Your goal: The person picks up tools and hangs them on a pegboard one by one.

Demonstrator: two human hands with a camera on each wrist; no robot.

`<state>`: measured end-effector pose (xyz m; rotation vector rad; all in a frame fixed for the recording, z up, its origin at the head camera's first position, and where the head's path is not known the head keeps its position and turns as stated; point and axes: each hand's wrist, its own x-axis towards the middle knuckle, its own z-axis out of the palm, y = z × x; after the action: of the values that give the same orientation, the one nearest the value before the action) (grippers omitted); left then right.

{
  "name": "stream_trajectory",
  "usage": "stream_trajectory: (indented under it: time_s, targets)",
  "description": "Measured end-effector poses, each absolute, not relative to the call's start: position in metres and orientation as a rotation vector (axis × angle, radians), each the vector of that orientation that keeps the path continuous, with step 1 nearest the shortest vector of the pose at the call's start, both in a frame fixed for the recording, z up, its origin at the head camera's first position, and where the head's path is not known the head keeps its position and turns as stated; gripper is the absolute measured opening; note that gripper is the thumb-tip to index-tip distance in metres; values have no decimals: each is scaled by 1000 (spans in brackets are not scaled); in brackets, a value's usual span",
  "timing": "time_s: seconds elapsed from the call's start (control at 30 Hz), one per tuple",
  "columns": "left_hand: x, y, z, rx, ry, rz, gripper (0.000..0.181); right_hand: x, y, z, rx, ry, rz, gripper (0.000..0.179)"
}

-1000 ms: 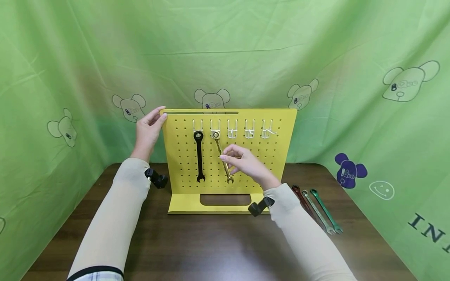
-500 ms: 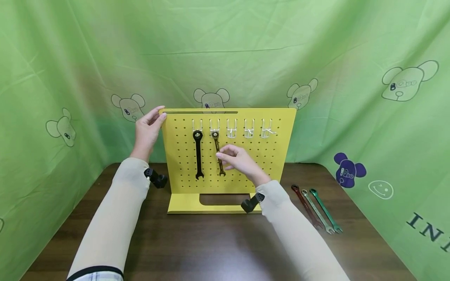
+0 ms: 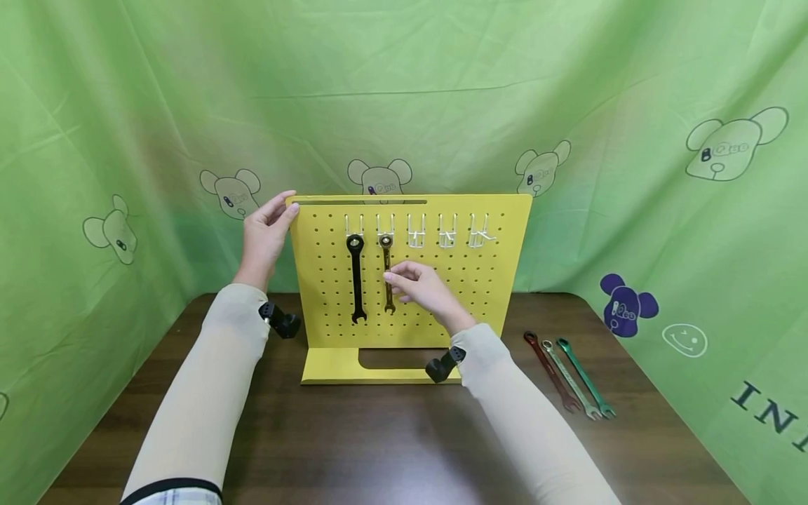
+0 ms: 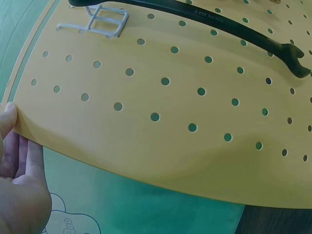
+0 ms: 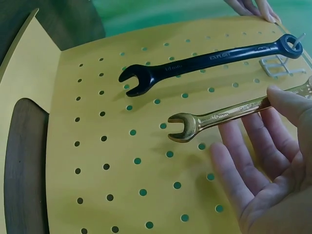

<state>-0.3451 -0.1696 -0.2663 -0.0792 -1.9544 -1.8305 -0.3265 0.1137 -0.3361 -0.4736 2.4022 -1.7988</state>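
A yellow pegboard (image 3: 442, 308) stands upright on the table, and my left hand (image 3: 265, 238) pinches its top left corner between thumb and fingers. The gold combination wrench (image 5: 224, 114) has its ring end at the second hook from the left. Its shaft is pinched by my right hand (image 3: 424, 286), thumb in front and fingers behind; the open end points down. To its left a black combination wrench (image 3: 356, 280) hangs by its ring from the first hook. The right wrist view cuts off the gold wrench's ring end.
White wire hooks (image 3: 447, 235) line the board's upper part, three without wrenches to the right. On the brown table (image 3: 353, 442) at right lie a red wrench (image 3: 552, 372), a silver wrench (image 3: 571, 382) and a green wrench (image 3: 586, 379). A green curtain (image 3: 404, 84) surrounds the table.
My right hand has moved left, swinging the gold wrench's lower end left and up from a slant to nearly vertical. My left hand has stayed at the board's corner.
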Motion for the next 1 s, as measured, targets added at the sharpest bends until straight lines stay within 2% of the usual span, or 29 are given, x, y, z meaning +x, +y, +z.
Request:
stream_trajectory:
  time_s: [0.73, 1.0]
  targets:
    - [-344, -168, -265, -91, -1915, -1878, 35, -305, 146, -336, -642, 2491, -1613, 38]
    - [-343, -169, -265, -94, -1938, -1864, 37, -291, 167, -340, -624, 2527, -1580, 37]
